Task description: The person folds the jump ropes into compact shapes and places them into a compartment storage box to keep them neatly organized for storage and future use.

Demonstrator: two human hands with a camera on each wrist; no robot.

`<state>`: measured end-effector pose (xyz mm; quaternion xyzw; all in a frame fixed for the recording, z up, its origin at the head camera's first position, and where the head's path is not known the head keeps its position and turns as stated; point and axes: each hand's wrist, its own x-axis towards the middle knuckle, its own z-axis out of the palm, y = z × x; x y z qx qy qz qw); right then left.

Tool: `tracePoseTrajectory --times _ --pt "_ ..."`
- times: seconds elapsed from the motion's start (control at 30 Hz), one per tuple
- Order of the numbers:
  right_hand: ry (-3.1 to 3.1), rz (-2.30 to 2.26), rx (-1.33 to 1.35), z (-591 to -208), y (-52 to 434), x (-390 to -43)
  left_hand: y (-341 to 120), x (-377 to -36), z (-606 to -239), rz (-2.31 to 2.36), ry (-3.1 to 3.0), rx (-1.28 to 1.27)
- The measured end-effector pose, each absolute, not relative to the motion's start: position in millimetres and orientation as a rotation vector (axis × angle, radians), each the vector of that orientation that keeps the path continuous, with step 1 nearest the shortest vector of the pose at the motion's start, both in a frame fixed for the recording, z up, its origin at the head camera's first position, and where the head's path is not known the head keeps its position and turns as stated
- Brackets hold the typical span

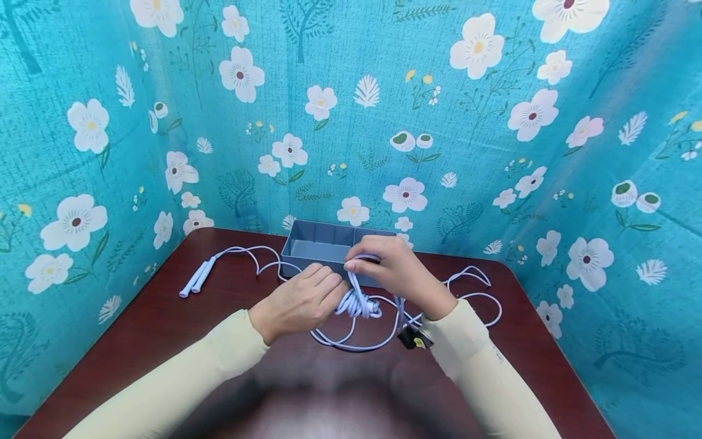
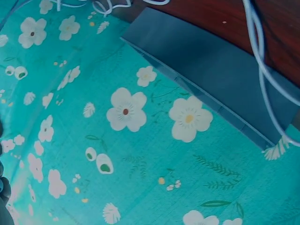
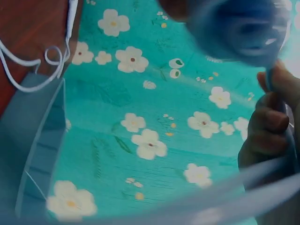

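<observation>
A pale lilac jump rope is wound partly into a coiled bundle (image 1: pixel 359 305). My left hand (image 1: pixel 307 299) grips the bundle, which sticks out past the thumb side. My right hand (image 1: pixel 386 262), up and to the right of it, holds a looped length of the rope that runs down to the coils. In the right wrist view, the curled fingers (image 3: pixel 272 136) close round the strand, with the blurred coils above them. Two slim rope handles (image 1: pixel 198 277) lie side by side on the table at the left. The left wrist view shows loose strands (image 2: pixel 262 70) but no hand.
Behind the hands stands a blue-grey divided box (image 1: pixel 315 249), its front partly hidden by them. Loose rope loops (image 1: pixel 490 299) spread over the dark red table (image 1: pixel 247 366). A flowered turquoise cloth (image 1: pixel 351 122) hangs round the back and sides. A black wrist device (image 1: pixel 414 338) sits by the right cuff.
</observation>
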<state>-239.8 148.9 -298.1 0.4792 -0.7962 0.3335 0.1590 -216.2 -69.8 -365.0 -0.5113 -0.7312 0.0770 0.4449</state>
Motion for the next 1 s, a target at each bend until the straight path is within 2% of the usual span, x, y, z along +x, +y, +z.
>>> tracePoseTrajectory --times 0.2,0.33,0.6,0.83,1.0 --pt "-2.33 1.484 1.138 -325.4 143.3 -250.2 -69.4 -211.9 -356.9 0.215 -1.791 -1.233" --pt "-2.345 1.667 1.002 -343.4 136.9 -254.8 -72.8 -212.1 -353.2 0.226 -1.814 -1.196" --pt "-2.214 1.718 1.126 -357.1 126.0 -242.5 -78.4 -216.9 -351.3 0.149 -1.863 -1.08" --pt "-2.363 1.689 1.01 -383.4 122.9 -244.3 -82.6 -226.6 -353.4 0.144 -1.881 -1.003" --pt "-2.402 1.614 1.109 -389.5 125.1 -238.6 -88.3 -234.2 -355.1 0.11 -1.911 -0.95"
